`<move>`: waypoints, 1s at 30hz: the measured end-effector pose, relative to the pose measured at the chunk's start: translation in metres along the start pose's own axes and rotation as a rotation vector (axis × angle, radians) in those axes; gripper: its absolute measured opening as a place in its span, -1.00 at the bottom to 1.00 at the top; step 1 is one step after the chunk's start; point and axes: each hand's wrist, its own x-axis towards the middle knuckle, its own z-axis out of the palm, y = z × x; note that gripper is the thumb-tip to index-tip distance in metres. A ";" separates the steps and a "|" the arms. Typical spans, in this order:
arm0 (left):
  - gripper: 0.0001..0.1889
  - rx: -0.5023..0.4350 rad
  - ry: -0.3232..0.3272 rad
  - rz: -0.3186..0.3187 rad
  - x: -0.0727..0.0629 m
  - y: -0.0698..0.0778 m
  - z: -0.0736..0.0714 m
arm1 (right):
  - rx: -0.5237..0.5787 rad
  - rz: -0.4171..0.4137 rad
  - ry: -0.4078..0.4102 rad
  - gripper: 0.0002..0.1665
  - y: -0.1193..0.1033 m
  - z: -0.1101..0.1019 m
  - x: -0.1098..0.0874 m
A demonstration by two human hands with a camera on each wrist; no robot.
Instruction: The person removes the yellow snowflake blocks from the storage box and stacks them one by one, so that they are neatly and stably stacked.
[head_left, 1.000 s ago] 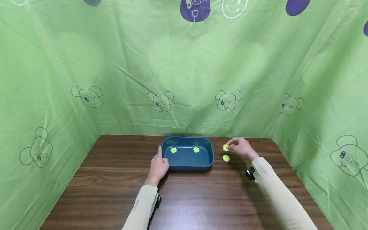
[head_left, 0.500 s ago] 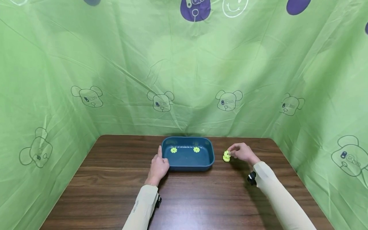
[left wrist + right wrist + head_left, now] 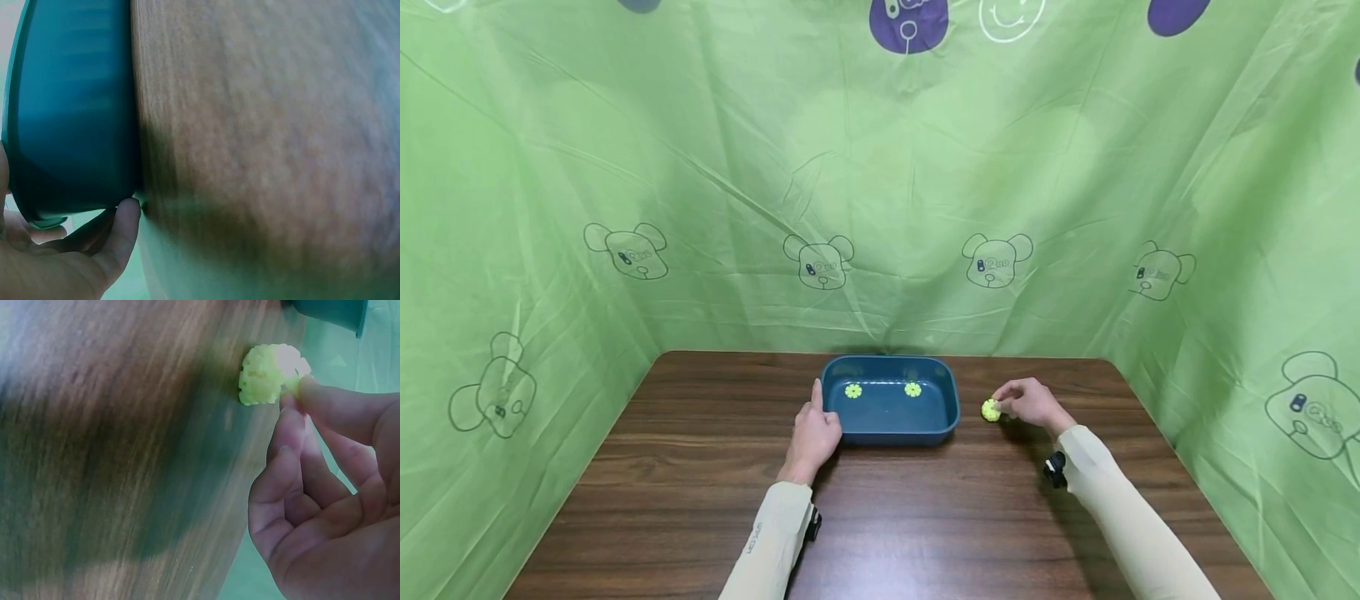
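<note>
My left hand (image 3: pixel 811 433) holds the near left corner of a dark blue rectangular tray (image 3: pixel 887 438), its index finger straight along the left rim. In the left wrist view, a fingertip (image 3: pixel 128 212) touches low on the tray's wall. My right hand (image 3: pixel 1030 402), right of the tray, pinches a yellow-green flower-shaped disc (image 3: pixel 292 361) between thumb and fingertips. Against that disc, in the right wrist view, lies more of the same lumpy yellow-green material (image 3: pixel 258 378), partly covered. Inside the tray sit a left flower-shaped disc (image 3: pixel 853 391) and a right flower-shaped disc (image 3: pixel 912 389).
The tray stands on a dark wood-grain table (image 3: pixel 895 517), near its back edge. Green cloth (image 3: pixel 887 183) with printed bear heads hangs behind the table and along both sides.
My right hand has brought its flower-shaped disc toward me, from behind the other yellow-green piece to right over it. The left hand and the tray have stayed put.
</note>
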 end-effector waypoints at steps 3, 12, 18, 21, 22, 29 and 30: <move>-0.22 -0.004 0.000 -0.001 0.000 0.001 0.000 | -0.019 -0.003 0.016 -0.81 0.001 0.002 0.000; -0.22 0.005 -0.001 -0.003 0.001 0.001 0.000 | -0.107 -0.012 0.077 -0.83 0.001 0.011 0.004; -0.22 -0.005 -0.017 -0.012 0.000 0.000 -0.001 | -0.116 0.007 0.087 -0.81 0.002 0.013 0.004; -0.22 -0.009 -0.016 -0.006 0.001 0.000 -0.001 | -0.109 0.004 0.088 -0.81 0.003 0.014 0.004; -0.22 -0.010 -0.015 -0.004 0.001 0.000 -0.001 | -0.109 0.002 0.090 -0.81 0.004 0.014 0.004; -0.22 -0.004 -0.012 -0.001 0.003 -0.001 -0.001 | -0.111 0.019 0.066 -0.76 0.008 0.015 0.005; -0.22 -0.003 -0.014 -0.002 0.003 -0.001 -0.001 | -0.111 0.021 0.061 -0.75 0.008 0.015 0.006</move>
